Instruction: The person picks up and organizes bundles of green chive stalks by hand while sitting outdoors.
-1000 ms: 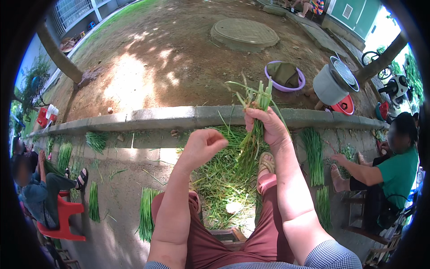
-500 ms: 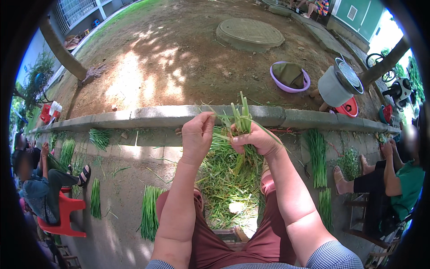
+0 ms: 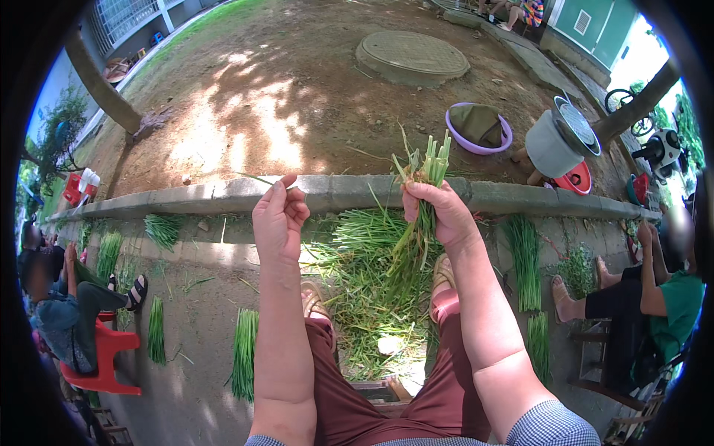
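My right hand (image 3: 445, 212) is closed around a bunch of chives (image 3: 425, 171), pale cut ends up and yellowish-green leaves hanging below the fist. Further left, my left hand (image 3: 279, 221) is raised, pinching one thin green chive blade (image 3: 255, 178) between thumb and forefinger while the other fingers curl loosely. Below the hands, between my feet, a heap of loose leaves and trimmings (image 3: 357, 308) covers the ground. Longer green chives (image 3: 364, 230) lie at its far end.
A chive bundle (image 3: 244, 353) lies by my left leg; others (image 3: 524, 260) lie on the right. A stone kerb (image 3: 327, 195) crosses ahead. Beyond it stand a purple basin (image 3: 508, 137) and a white bucket (image 3: 554, 145). People sit on both sides, one on a red stool (image 3: 108, 360).
My left hand has moved left, away from the bunch, with a blade in its pinch. My right hand has shifted slightly right and up, still holding the chives.
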Tool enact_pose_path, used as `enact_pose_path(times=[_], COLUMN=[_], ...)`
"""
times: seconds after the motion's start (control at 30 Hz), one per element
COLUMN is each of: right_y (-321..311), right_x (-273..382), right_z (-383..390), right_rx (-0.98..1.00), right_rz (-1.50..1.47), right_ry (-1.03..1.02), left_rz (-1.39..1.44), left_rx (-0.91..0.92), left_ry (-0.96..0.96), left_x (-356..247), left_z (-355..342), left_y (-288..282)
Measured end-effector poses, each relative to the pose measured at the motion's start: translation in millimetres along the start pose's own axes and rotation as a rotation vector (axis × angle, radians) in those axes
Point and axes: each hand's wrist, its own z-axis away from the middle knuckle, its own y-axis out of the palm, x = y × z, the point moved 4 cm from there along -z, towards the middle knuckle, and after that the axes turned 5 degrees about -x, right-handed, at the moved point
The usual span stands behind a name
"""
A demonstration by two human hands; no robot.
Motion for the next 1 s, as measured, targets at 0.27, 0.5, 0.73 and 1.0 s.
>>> enact_pose_path(times=[0.27, 0.5, 0.73, 1.0], right_y=[-11, -8, 11, 16], right_x=[-3, -2, -14, -16], right_z=[-4, -5, 0, 1], right_rx=[-0.170, -0.172, 0.036, -0.027], right_rz=[-0.036, 0.068, 0.227, 0.141], right_ry=[0.030, 0.007, 0.062, 0.100], left_rz=[-0.903, -1.132, -0.505, -0.285], left_rx=[0.907, 0.627, 0.273, 0.249], left_ry=[0.029, 0.036, 0.103, -0.021], left_x=[14, 36, 37, 43], left_z=[39, 35, 33, 25], left_y=[39, 40, 60, 46])
